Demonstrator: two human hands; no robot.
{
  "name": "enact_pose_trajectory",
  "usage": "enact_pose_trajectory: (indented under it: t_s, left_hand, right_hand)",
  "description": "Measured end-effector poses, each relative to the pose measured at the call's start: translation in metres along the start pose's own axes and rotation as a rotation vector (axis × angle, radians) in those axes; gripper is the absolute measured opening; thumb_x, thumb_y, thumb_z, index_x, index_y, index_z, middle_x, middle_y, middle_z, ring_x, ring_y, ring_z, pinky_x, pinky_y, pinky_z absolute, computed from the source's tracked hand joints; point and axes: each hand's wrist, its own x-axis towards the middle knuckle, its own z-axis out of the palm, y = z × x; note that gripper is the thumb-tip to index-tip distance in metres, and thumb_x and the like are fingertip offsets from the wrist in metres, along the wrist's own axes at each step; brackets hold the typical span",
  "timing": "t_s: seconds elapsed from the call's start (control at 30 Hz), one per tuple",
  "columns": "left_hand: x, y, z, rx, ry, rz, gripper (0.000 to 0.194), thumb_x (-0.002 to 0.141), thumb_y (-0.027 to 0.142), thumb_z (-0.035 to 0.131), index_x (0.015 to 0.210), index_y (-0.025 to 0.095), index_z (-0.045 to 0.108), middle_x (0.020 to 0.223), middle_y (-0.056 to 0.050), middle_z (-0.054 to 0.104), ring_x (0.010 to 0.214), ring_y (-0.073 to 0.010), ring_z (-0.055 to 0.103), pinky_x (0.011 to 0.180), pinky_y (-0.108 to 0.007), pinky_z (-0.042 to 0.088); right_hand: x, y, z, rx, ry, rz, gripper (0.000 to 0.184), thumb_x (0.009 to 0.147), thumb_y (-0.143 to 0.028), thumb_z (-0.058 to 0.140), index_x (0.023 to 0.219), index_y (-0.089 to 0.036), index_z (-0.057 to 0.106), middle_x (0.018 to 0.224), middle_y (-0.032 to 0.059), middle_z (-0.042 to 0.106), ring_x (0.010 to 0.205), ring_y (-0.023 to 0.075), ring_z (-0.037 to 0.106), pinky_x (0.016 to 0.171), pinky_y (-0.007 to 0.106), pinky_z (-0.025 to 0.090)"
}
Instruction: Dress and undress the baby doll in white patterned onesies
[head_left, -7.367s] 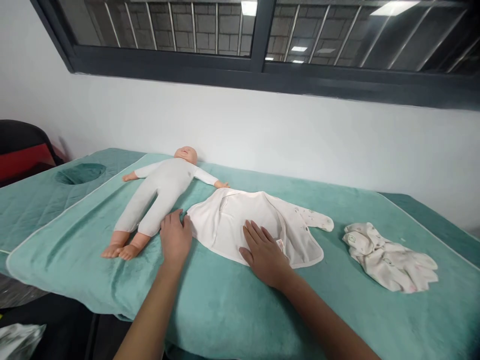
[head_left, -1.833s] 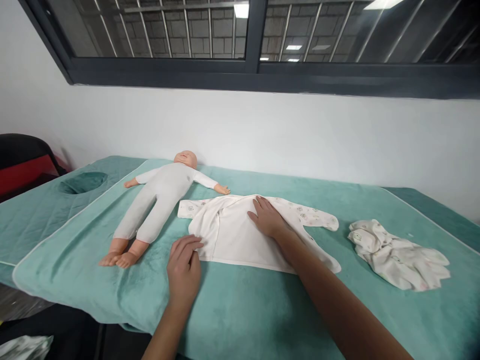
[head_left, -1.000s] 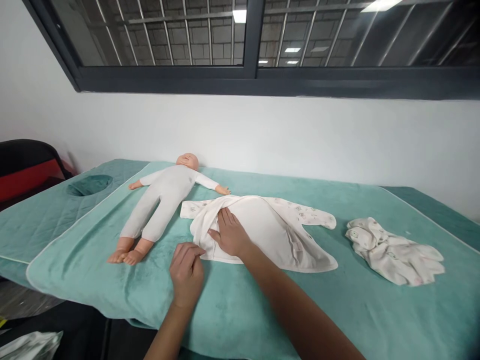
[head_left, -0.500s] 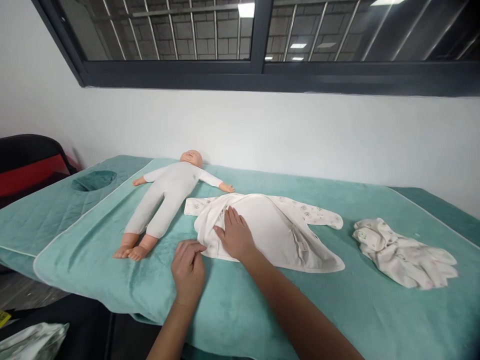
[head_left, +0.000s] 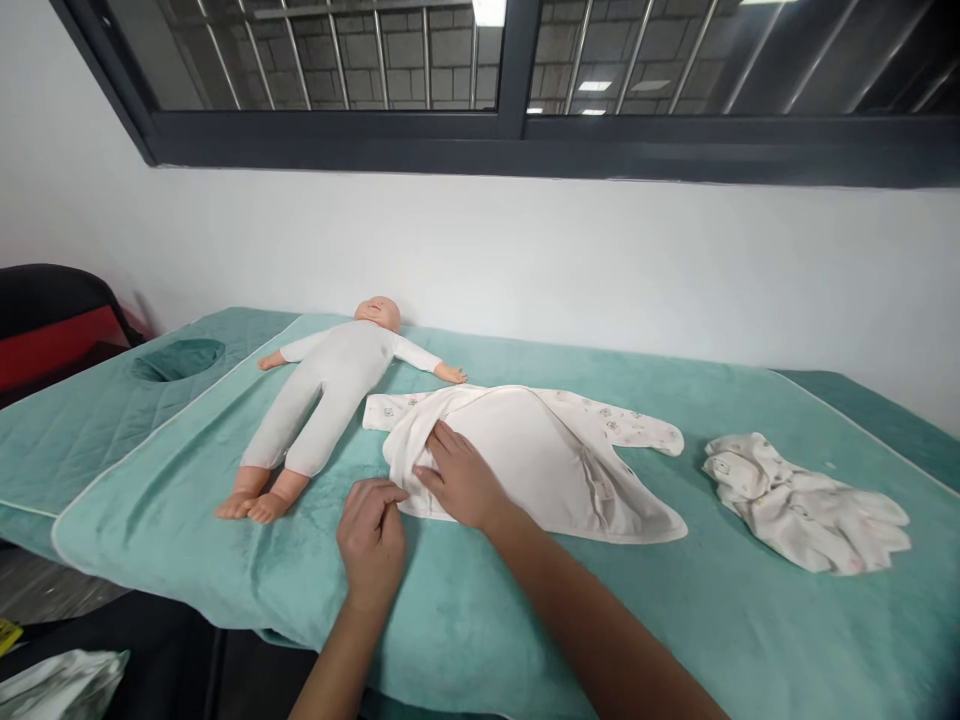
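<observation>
A white baby top (head_left: 510, 430) with small printed motifs on its sleeves lies spread open on the green bed cover, inner side up. My left hand (head_left: 372, 535) is closed at its lower left corner, pinching the hem between thumb and fingers. My right hand (head_left: 463, 480) lies on the left front panel with its fingers stretched and palm down. Folds bunch up around those fingertips. To the left, a baby doll (head_left: 330, 380) in a white bodysuit lies on its back, one arm reaching close to the top's left sleeve.
A crumpled printed baby garment (head_left: 806, 505) lies on the right of the green bed cover (head_left: 675, 620). A hole (head_left: 178, 360) opens in the bed's left end. Behind are a white wall and a barred window. A plastic packet (head_left: 64, 685) shows at bottom left.
My right hand has slid slightly left and down over the left panel, and the cloth there has shifted with it. My left hand keeps its pinch. The view has shifted slightly.
</observation>
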Motion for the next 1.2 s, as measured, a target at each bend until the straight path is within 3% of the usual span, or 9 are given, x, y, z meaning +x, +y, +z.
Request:
enact_pose_trajectory:
  t_s: [0.1,0.27,0.43,0.7,0.83,1.03,1.13,1.2]
  left_hand:
    - [0.0,0.001,0.0,0.007,0.011,-0.008,0.026,0.08,-0.003,0.045,0.075,0.018,0.06,0.075,0.0,0.062,0.078,-0.0142,0.057,0.073,-0.028,0.046]
    - [0.001,0.001,0.0,0.0,0.013,-0.007,0.026,0.08,-0.003,0.045,0.075,0.018,0.06,0.074,0.0,0.062,0.077,-0.0143,0.058,0.072,-0.028,0.046]
    - [0.001,0.001,0.0,-0.011,0.009,-0.007,0.026,0.079,-0.003,0.045,0.075,0.018,0.06,0.075,0.0,0.062,0.077,-0.014,0.058,0.071,-0.027,0.046]
    - [0.002,0.002,0.0,0.027,-0.015,-0.005,0.025,0.079,-0.001,0.044,0.073,0.019,0.06,0.074,-0.001,0.063,0.075,-0.0154,0.059,0.069,-0.029,0.047]
    - [0.002,0.001,0.001,0.016,0.01,-0.034,0.025,0.08,0.0,0.044,0.073,0.019,0.06,0.075,-0.001,0.064,0.076,-0.0156,0.06,0.07,-0.029,0.048]
    - [0.001,0.003,0.001,-0.011,0.02,-0.01,0.026,0.08,0.0,0.045,0.075,0.019,0.061,0.074,-0.001,0.064,0.074,-0.0149,0.06,0.07,-0.029,0.048]
    - [0.005,0.007,-0.005,-0.029,-0.007,0.056,0.026,0.081,0.0,0.045,0.076,0.019,0.062,0.076,-0.001,0.064,0.076,-0.0149,0.06,0.071,-0.028,0.049]
    - [0.017,0.004,-0.015,-0.01,-0.055,0.09,0.026,0.083,0.001,0.045,0.081,0.019,0.064,0.081,-0.002,0.066,0.081,-0.0157,0.061,0.075,-0.029,0.05]
  right_hand:
    - [0.004,0.004,0.003,-0.007,0.043,0.143,0.051,0.1,-0.035,0.037,0.144,-0.01,0.043,0.152,0.013,0.039,0.143,0.0229,0.032,0.117,0.039,0.03]
    - [0.012,0.01,0.015,-0.127,0.019,0.254,0.065,0.099,-0.043,0.034,0.149,-0.001,0.032,0.157,0.018,0.027,0.147,0.0282,0.021,0.118,0.043,0.023]
    - [0.034,0.02,0.02,-0.176,0.013,0.376,0.072,0.098,-0.049,0.034,0.147,0.004,0.032,0.154,0.0245,0.028,0.147,0.0325,0.021,0.117,0.046,0.021]
    - [0.052,0.038,0.015,-0.183,0.004,0.227,0.068,0.098,-0.051,0.036,0.142,-0.001,0.042,0.147,0.0229,0.042,0.14,0.0306,0.033,0.117,0.043,0.022]
    - [0.033,0.022,0.019,-0.194,0.004,0.195,0.07,0.099,-0.052,0.033,0.144,0.001,0.038,0.151,0.0245,0.034,0.144,0.0337,0.026,0.118,0.047,0.022]
    - [-0.008,-0.008,0.015,-0.096,-0.032,-0.006,0.076,0.099,-0.053,0.031,0.15,0.003,0.026,0.158,0.0236,0.018,0.149,0.0325,0.014,0.119,0.049,0.023]
    - [-0.021,-0.011,0.004,0.048,-0.073,-0.005,0.071,0.099,-0.048,0.035,0.151,0.0,0.028,0.158,0.0202,0.022,0.149,0.0287,0.018,0.12,0.047,0.024]
    - [-0.024,-0.011,-0.003,0.181,-0.029,0.075,0.065,0.099,-0.045,0.037,0.151,-0.007,0.03,0.157,0.015,0.029,0.147,0.0233,0.025,0.12,0.042,0.027]
